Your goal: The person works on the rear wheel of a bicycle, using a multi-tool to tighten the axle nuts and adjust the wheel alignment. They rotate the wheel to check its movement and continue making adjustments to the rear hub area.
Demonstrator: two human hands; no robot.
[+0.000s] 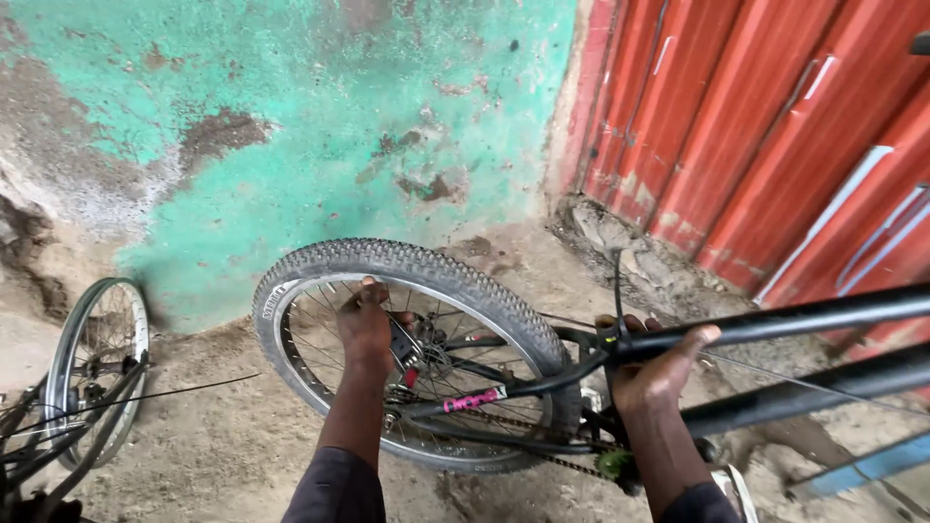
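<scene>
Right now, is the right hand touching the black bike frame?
Touching. The head view shows the right hand wrapped around the black frame tube, fingers curled over its top beside the rear wheel.

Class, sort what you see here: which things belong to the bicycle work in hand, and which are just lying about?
In use:
left hand on the rear wheel
right hand gripping the black frame
chain

Lying about:
bare rim at left
blue bar at right
</scene>
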